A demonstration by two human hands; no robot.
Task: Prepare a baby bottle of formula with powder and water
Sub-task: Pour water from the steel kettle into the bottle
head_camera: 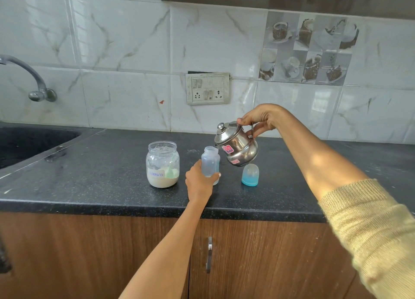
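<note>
A clear baby bottle [210,161] stands uncapped on the black counter [112,175], and my left hand [199,181] grips its lower part. My right hand [258,120] holds the handle of a small steel kettle [235,144], which is tilted left with its spout right at the bottle's mouth. I cannot make out a stream of water. An open glass jar labelled Formula [162,163] stands just left of the bottle, with white powder at its bottom and a green scoop [170,171] inside. The blue bottle cap [250,175] stands under the kettle, to the right.
A dark sink [27,143] with a steel tap [33,78] lies at the far left. A switch and socket panel [207,88] is on the tiled wall behind. Wooden cabinet doors with a metal handle [209,253] run below the counter edge.
</note>
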